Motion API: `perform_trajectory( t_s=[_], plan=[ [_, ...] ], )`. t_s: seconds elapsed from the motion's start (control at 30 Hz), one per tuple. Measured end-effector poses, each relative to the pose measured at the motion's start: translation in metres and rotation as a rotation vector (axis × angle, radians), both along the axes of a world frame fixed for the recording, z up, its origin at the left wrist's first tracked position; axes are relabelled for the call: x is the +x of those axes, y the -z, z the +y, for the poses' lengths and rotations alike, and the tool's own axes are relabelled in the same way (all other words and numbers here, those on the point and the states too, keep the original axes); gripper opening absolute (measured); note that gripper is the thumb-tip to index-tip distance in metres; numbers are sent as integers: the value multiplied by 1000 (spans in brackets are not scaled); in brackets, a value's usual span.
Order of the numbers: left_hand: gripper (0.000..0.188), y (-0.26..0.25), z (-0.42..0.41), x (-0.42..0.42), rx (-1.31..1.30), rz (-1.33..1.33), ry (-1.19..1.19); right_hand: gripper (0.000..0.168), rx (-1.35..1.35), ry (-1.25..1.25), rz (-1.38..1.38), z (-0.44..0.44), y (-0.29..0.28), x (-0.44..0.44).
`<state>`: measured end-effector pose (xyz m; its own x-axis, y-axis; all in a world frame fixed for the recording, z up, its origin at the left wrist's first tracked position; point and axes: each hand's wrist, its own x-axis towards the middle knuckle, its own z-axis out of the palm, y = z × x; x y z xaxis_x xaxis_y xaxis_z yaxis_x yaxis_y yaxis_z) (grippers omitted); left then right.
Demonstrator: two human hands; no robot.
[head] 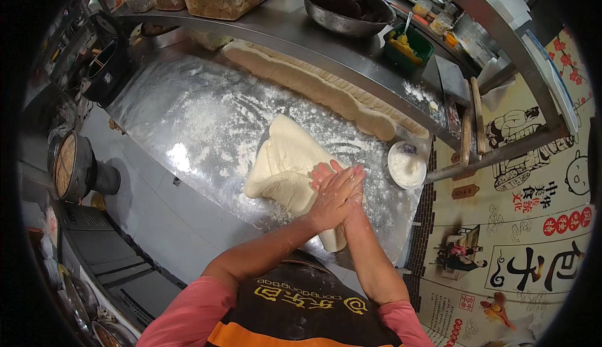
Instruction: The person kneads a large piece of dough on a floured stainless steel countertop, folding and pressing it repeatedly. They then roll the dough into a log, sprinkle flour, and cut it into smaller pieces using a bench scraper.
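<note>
A large slab of pale dough (pixel 296 159) lies folded and uneven on the floured metal worktop (pixel 202 107). My left hand (pixel 331 201) lies across the top of my right hand (pixel 353 195), and the two overlap on the dough's right part. The right hand's fingertips spread out beyond the left hand onto the dough. Its palm is hidden. A narrower end of the dough shows below my wrists, by the near edge. Right of the hands stands a white bowl of flour (pixel 408 170).
Long rolls of dough (pixel 310 88) lie along the far side, beneath a raised metal shelf (pixel 282 22). The shelf bears a metal bowl of dark filling (pixel 348 20), a green tub (pixel 408 48) and a plastic bin (pixel 225 3). Rolling pins (pixel 478 116) rest at its right end.
</note>
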<state>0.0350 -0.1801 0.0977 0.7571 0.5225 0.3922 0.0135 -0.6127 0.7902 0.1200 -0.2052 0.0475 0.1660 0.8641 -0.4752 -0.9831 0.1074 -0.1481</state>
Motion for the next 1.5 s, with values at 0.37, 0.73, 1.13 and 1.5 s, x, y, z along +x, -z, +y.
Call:
perform_trajectory(
  t_s=[0.37,0.73,1.13,1.5],
  plan=[
    [34,36,68,14,-633,-9,-126,82,161,76,-77,-11,-63,-7],
    [37,20,12,-1,-1129,-218,-155,76,135,310,-150,16,-61,-9],
    [28,24,51,-17,-1156,-87,-9,76,108,312,-191,0,-72,-12],
    [25,30,64,-22,-1102,204,-56,76,14,222,-409,-1,-68,-27]
  ],
)
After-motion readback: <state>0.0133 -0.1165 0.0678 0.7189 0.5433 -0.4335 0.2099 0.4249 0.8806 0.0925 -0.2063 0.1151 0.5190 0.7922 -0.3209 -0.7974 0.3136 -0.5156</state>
